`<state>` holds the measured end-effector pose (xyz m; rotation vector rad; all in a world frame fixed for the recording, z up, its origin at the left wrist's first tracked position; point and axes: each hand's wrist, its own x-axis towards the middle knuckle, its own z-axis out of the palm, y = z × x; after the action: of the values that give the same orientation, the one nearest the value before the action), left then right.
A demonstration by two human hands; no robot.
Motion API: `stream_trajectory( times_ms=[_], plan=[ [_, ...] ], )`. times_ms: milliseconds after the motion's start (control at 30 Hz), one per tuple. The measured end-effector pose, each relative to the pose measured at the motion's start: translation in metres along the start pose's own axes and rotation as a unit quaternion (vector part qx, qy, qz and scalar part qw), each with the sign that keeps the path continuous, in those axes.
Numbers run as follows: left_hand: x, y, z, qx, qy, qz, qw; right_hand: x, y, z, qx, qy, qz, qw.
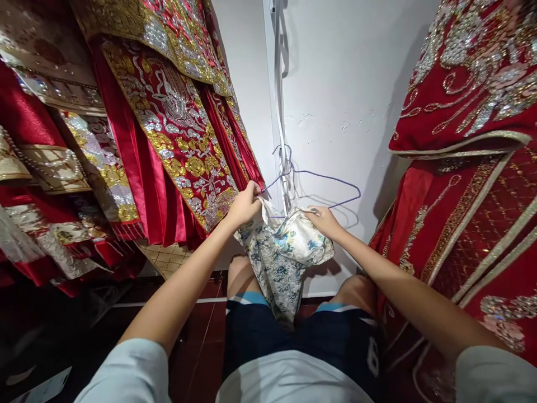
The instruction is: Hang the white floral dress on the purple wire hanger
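Observation:
A white garment with a blue and green floral print (281, 257) hangs between my two hands, in front of my knees. My left hand (247, 206) pinches its left shoulder, right by the left arm of a thin purple wire hanger (325, 175). On the other side my right hand (323, 221) grips the garment's right shoulder edge. The hanger's left end is hidden behind my left hand and the cloth, while its right end sticks out bare above my right hand. Its hook (283, 150) is up at a white vertical strip (280, 112) on the wall.
Red gowns with gold and silver embroidery (184, 134) hang on the left. More red beaded gowns (465, 224) crowd in close on the right, near my right forearm. A white wall (335, 84) stands straight ahead, above a dark red tiled floor (201, 336).

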<state>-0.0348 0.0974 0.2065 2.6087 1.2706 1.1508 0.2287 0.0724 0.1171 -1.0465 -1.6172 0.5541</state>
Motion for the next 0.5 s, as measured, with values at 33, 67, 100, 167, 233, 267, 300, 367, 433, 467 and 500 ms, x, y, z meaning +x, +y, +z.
stream_trajectory(
  times_ms=[33,67,100,167,233,267,300,367,433,467,500],
  plan=[
    [0.006,-0.001,0.0,-0.002,0.007,-0.005,1.0,-0.001,0.0,0.002,0.004,-0.005,0.002,1.0],
    [0.011,-0.002,0.0,0.003,0.014,-0.009,1.0,-0.002,0.001,0.003,0.004,-0.013,-0.001,1.0],
    [0.014,-0.004,-0.001,0.016,0.019,-0.011,1.0,-0.003,0.002,0.002,-0.004,-0.02,-0.011,1.0],
    [0.016,-0.008,-0.004,0.054,0.023,-0.014,0.998,-0.007,0.004,-0.005,-0.043,-0.019,-0.038,0.998],
    [0.013,-0.012,-0.007,0.089,0.031,-0.016,0.995,-0.01,0.007,-0.017,-0.099,0.016,-0.041,0.994],
    [0.012,-0.013,-0.009,0.102,0.034,-0.015,0.994,-0.012,0.008,-0.025,-0.119,0.046,-0.028,0.991],
    [0.01,-0.014,-0.01,0.112,0.035,-0.014,0.993,-0.012,0.009,-0.034,-0.129,0.08,-0.007,0.988],
    [0.009,-0.014,-0.012,0.13,0.029,-0.012,0.991,-0.008,0.011,-0.051,-0.14,0.143,0.024,0.98],
    [0.008,-0.013,-0.013,0.148,0.021,-0.016,0.989,0.004,0.01,-0.067,-0.171,0.166,0.022,0.971],
    [0.008,-0.011,-0.013,0.158,0.019,-0.022,0.987,0.011,0.01,-0.074,-0.197,0.153,0.017,0.968],
    [0.009,-0.01,-0.013,0.168,0.021,-0.031,0.985,0.019,0.008,-0.08,-0.225,0.129,0.015,0.966]
  ],
)
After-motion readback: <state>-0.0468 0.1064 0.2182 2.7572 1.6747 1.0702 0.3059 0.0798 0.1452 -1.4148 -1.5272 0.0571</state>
